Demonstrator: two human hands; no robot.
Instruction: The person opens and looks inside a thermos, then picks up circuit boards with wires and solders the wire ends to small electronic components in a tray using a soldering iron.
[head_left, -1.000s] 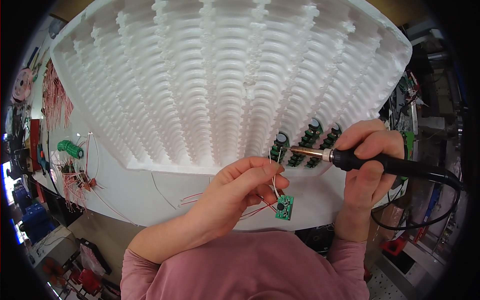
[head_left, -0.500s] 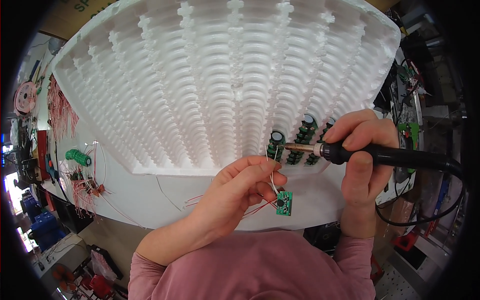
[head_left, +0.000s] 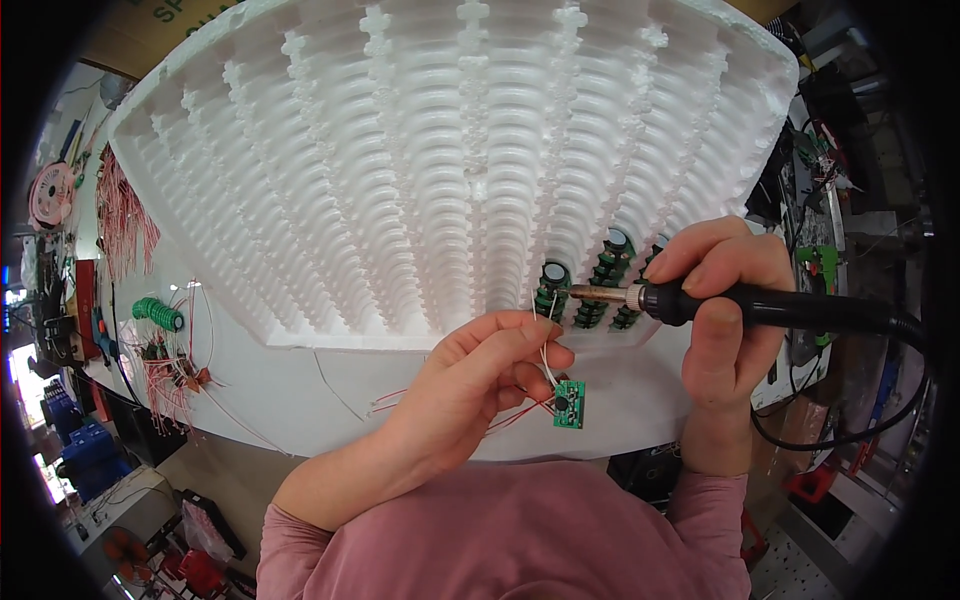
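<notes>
My left hand (head_left: 490,370) is closed in a pinch on thin white wires (head_left: 546,360). These wires run to a small green circuit board (head_left: 570,404), which hangs below the fingers with red wires on its left side. My right hand (head_left: 725,310) grips a black-handled soldering iron (head_left: 770,305), its metal tip pointing left. That tip reaches the nearest stack of round green boards (head_left: 552,285), close to the upper wire ends; whether it touches cannot be told. The stack stands at the near edge of a white foam tray (head_left: 430,200), its top disc pale grey.
Two more green stacks (head_left: 610,262) sit in the tray's right-hand slots. On the white table (head_left: 330,400) at left lie a green roll of boards (head_left: 158,314), tangled red wires and a bundle of pink-red wires (head_left: 125,215). The iron's black cord (head_left: 850,445) loops at right.
The circuit board has turned and risen very slightly. Both hands and the iron stay in almost the same place.
</notes>
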